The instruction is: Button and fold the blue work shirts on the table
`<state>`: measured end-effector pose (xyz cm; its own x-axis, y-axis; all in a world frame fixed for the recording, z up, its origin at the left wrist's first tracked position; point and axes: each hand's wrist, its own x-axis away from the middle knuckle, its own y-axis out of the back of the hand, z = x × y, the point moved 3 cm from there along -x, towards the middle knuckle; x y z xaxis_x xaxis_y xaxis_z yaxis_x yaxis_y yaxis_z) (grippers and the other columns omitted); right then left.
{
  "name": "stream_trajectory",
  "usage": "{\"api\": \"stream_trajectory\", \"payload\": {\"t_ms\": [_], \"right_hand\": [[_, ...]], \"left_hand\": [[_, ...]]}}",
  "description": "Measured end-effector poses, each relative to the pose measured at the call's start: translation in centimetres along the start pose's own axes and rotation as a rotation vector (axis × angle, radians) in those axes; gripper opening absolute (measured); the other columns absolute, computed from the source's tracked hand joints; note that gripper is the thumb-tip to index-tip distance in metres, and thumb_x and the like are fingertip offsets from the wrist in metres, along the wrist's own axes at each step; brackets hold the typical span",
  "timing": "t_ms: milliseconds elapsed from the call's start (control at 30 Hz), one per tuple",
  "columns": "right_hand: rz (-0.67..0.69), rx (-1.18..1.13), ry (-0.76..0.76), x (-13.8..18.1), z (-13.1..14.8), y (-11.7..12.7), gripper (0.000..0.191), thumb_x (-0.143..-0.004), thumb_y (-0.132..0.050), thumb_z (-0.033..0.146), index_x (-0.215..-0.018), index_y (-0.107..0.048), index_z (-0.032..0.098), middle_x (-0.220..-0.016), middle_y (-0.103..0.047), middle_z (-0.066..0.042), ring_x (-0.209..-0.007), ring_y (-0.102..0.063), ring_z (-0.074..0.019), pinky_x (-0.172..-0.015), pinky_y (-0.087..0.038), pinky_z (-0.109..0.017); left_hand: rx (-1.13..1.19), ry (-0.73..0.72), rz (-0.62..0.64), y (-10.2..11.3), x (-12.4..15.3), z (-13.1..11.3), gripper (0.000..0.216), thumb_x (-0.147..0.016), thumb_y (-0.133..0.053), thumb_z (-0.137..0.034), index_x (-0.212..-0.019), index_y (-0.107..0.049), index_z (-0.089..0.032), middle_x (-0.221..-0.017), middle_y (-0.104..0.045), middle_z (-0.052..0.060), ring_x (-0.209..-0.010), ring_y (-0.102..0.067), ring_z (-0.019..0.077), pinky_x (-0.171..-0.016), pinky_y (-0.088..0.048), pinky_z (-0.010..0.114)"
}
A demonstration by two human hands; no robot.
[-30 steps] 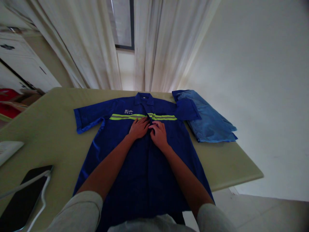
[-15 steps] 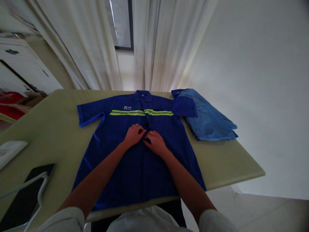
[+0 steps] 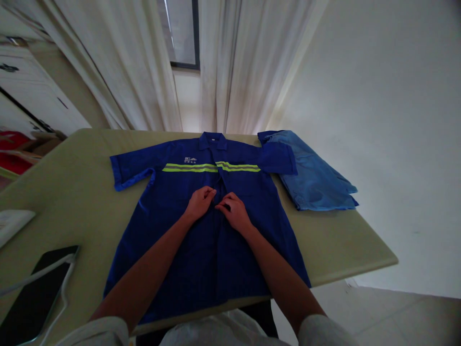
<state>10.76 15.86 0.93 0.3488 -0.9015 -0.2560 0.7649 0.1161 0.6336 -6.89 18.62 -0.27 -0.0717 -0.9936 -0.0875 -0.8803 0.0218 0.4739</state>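
Note:
A dark blue short-sleeved work shirt (image 3: 215, 254) lies spread face up, collar at the far side, with yellow-green reflective bands (image 3: 190, 167) across its chest and a small white print (image 3: 190, 160) above them. At the front opening, just below the bands, my left hand (image 3: 200, 202) is closed in a pinch on the left edge of the shirt front. Close beside it, my right hand (image 3: 235, 210) pinches the cloth on the other side of the opening. Whether a button sits between the fingertips is too small to make out.
Lighter blue folded garments (image 3: 313, 178) lie at the table's right, under the shirt's right sleeve. A dark tablet-like device (image 3: 36, 293) with a white cable (image 3: 65, 283) and a white object (image 3: 14, 223) rest on the left of the pale table (image 3: 82, 202). Curtains (image 3: 248, 72) hang behind.
Both hands stay at the shirt opening. The fingers have drawn in tighter, and the fingertips have shifted slightly. The view has moved a little.

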Motion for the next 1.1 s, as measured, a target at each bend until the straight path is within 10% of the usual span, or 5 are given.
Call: {"api": "stream_trajectory", "payload": {"t_ms": [167,400,567,700,1100], "right_hand": [[-0.058,-0.047,-0.079,0.1,-0.9,-0.2,0.019,-0.089,-0.081,0.035,-0.085,-0.071,0.019,-0.094,-0.062,-0.003,-0.078,-0.061,-0.0154,-0.076,-0.05,-0.029],[0.057,-0.05,0.043,-0.7,-0.3,1.3,0.014,-0.088,-0.078,0.021,-0.101,-0.071,0.02,-0.105,-0.066,-0.005,-0.087,-0.062,-0.0168,-0.08,-0.05,-0.029],[0.335,0.054,0.204,1.5,3.0,0.9,0.014,-0.095,-0.074,0.033,-0.101,-0.07,0.021,-0.099,-0.069,-0.003,-0.092,-0.064,-0.0178,-0.087,-0.048,-0.03],[0.201,0.076,0.125,3.4,2.8,1.1,0.019,-0.099,-0.068,0.039,-0.094,-0.07,0.02,-0.094,-0.065,-0.003,-0.086,-0.063,-0.0161,-0.081,-0.048,-0.027],[0.278,-0.122,-0.002,2.9,0.0,3.2,0.018,-0.092,-0.076,0.035,-0.085,-0.071,0.019,-0.073,-0.067,0.003,-0.065,-0.057,-0.013,-0.062,-0.04,-0.024]], "left_hand": [[-0.07,-0.13,0.086,0.1,0.4,-0.1,0.026,-0.098,-0.049,-0.034,-0.098,-0.072,-0.022,-0.097,-0.078,0.007,-0.091,-0.074,0.0227,-0.088,-0.057,0.036],[-0.581,-0.359,0.166,-1.2,-0.7,-0.2,0.041,-0.093,-0.053,-0.018,-0.129,-0.072,-0.023,-0.152,-0.059,0.012,-0.148,-0.047,0.0273,-0.129,-0.023,0.052],[-0.628,-0.288,0.121,-1.1,-4.0,-0.5,0.044,-0.096,-0.049,-0.023,-0.134,-0.069,-0.023,-0.153,-0.058,0.013,-0.146,-0.048,0.0294,-0.127,-0.024,0.052],[-0.648,-0.359,0.076,-0.5,-4.2,-1.1,0.032,-0.091,-0.061,-0.03,-0.117,-0.076,-0.021,-0.142,-0.064,0.015,-0.139,-0.051,0.0338,-0.122,-0.032,0.051],[-0.419,-0.278,0.218,-1.5,5.3,-2.3,0.042,-0.104,-0.047,-0.046,-0.079,-0.07,-0.022,-0.093,-0.07,0.006,-0.09,-0.063,0.0228,-0.085,-0.044,0.037]]}}
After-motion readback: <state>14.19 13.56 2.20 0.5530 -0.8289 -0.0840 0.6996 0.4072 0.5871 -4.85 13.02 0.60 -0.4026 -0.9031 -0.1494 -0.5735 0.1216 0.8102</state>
